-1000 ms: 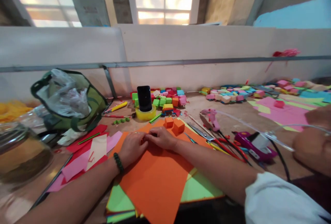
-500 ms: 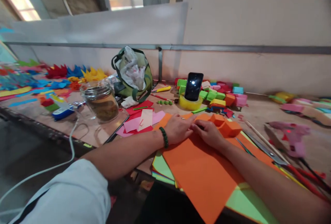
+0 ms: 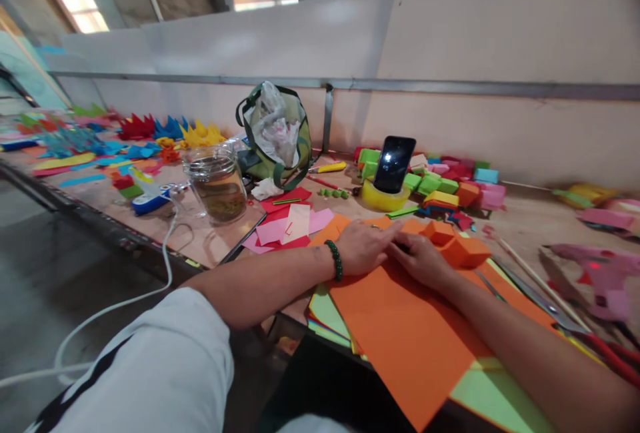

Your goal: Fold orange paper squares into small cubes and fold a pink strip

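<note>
An orange sheet lies over a stack of coloured sheets, its near corner hanging past the table edge. My left hand, with a green bead bracelet, rests on the sheet's far part, fingers stretched out. Right beside it, my right hand presses on the same part with its fingers curled; its fingertips and whatever they grip are partly hidden. Folded orange paper pieces sit just beyond my right wrist. A thin metal tool lies near my right forearm.
Scissors and a pink glue gun are at the right. A phone stands in a yellow tape roll. At the left are a glass jar and a bag.
The view has shifted left, so things appear further right. Both hands stay almost in place on the orange sheet.
</note>
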`<state>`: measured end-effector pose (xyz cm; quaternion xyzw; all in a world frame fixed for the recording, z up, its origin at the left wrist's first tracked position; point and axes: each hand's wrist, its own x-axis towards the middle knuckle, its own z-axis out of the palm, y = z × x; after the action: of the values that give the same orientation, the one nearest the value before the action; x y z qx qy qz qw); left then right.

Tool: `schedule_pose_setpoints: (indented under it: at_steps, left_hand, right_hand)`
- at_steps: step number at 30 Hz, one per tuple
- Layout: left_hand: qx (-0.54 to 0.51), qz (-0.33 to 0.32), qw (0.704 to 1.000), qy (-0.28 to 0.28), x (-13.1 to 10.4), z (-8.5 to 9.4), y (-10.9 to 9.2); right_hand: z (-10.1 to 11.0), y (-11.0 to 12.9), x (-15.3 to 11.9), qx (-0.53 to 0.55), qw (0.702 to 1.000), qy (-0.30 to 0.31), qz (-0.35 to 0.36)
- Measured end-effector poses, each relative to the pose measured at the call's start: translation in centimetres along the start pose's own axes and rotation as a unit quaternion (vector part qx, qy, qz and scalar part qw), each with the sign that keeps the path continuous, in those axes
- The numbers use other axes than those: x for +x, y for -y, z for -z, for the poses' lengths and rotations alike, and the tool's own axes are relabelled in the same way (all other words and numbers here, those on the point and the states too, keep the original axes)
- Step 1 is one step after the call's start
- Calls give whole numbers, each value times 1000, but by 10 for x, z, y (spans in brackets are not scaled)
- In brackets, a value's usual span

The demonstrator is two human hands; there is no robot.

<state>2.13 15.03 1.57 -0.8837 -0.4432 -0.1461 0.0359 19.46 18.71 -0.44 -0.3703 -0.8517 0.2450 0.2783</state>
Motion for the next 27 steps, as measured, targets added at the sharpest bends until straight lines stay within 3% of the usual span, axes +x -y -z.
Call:
schedule_pose_setpoints:
  at_steps: [4,10,14,21,27]
  left_hand:
    - [-38,10,999,12,0,-1,1]
    - [-109,85,990,6,0,-4,4]
    - [-149,116,982,15,2,-7,7]
    - [-276,97,953,-76,3,-3,7]
    - [-252,94,960,-82,2,-5,5]
  right_hand:
    - [0,3,-3,-69,996,-26,-41]
    - [1,7,-9,-127,985,-74,-93]
    - [1,7,-8,-71,991,-78,-84]
    - [-1,9,-8,50,990,-115,-66]
    - [1,9,-10,106,986,-115,-56]
